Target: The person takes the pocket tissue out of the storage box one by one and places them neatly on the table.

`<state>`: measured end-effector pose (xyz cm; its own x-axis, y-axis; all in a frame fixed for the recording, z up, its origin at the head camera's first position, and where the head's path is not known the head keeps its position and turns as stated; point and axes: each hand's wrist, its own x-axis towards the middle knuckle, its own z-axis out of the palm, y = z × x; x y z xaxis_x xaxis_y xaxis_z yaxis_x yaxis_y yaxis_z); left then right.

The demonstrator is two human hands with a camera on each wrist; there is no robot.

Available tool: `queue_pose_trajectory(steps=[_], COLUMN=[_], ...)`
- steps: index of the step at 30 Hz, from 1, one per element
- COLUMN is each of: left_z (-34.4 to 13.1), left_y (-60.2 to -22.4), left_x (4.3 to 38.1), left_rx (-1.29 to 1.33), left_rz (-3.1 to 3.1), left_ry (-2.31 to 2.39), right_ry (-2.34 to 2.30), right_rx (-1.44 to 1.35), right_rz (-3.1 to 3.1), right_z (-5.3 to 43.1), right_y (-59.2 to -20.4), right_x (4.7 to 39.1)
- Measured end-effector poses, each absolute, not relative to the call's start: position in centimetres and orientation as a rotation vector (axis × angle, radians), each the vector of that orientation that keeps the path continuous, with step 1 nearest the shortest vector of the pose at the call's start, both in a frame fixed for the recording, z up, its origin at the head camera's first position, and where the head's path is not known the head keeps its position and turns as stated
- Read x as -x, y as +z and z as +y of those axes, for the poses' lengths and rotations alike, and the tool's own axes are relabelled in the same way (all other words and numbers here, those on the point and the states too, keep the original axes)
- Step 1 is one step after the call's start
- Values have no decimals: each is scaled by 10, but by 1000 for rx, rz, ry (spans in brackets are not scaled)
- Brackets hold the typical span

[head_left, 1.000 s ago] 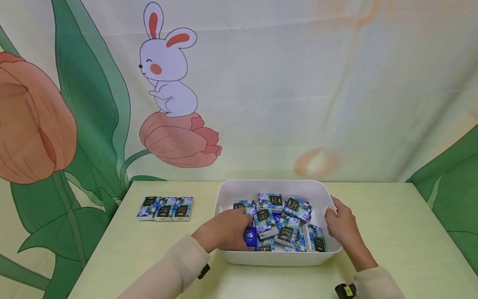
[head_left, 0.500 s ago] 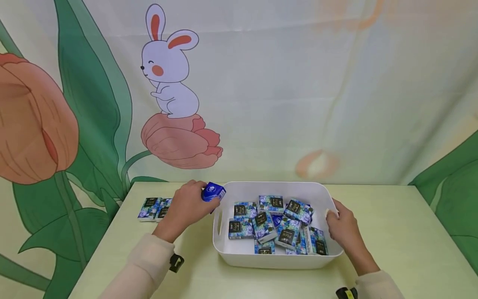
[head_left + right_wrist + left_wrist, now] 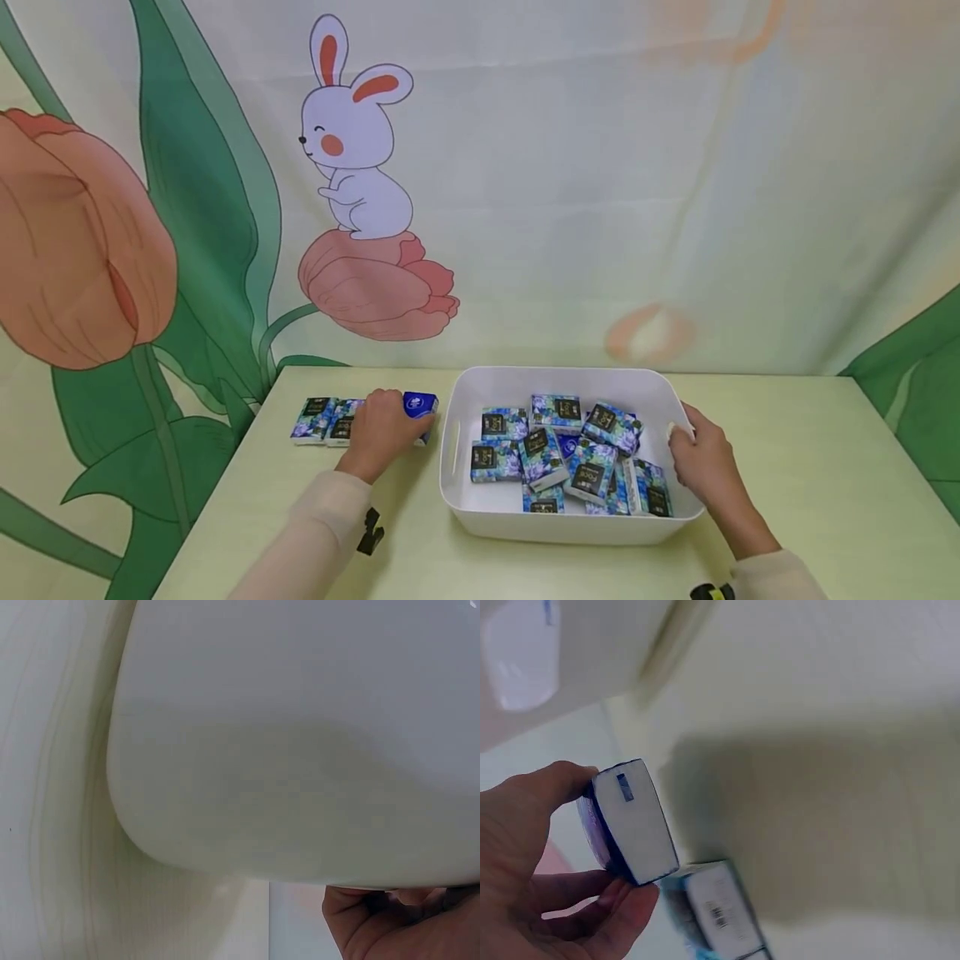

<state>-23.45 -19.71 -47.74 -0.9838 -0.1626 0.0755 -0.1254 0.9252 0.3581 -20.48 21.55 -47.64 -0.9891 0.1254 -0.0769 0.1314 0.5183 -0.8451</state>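
My left hand (image 3: 384, 433) pinches a dark-blue tissue pack (image 3: 420, 406) between thumb and fingers at the right end of a short row. In the left wrist view the held tissue pack (image 3: 637, 825) turns its white end to the camera, close beside another pack (image 3: 724, 911). Blue floral tissue packs (image 3: 313, 418) form the row, partly hidden behind the hand. My right hand (image 3: 705, 450) grips the right handle of a white plastic basket (image 3: 570, 529). Several floral packs (image 3: 557, 411) lie loosely inside it. From the right wrist, the basket's wall (image 3: 285, 787) hides most of the fingers.
The basket stands on a pale yellow-green table (image 3: 810, 467), right of the row. A backdrop cloth (image 3: 540, 208) printed with a rabbit and tulips hangs behind the table's rear edge.
My left hand has lifted a dark-blue tissue pack out of the basket and carried it left to the row's right end. The right hand keeps its grip on the basket.
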Motion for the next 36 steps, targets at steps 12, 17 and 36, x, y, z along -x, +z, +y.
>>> queue_pose_trajectory(steps=[12, 17, 36], left_z=[-200, -189, -107], left_y=[-496, -477, -430], left_x=[233, 223, 212], left_rx=[-166, -101, 870], left_rz=[-2958, -2784, -2893], left_ry=[-449, -649, -244], right_ry=[-1544, -1533, -1563], right_rx=[-237, -241, -264], right_rz=[2710, 2691, 2669], right_z=[213, 213, 219], right_y=[-478, -480, -477], right_x=[207, 203, 206])
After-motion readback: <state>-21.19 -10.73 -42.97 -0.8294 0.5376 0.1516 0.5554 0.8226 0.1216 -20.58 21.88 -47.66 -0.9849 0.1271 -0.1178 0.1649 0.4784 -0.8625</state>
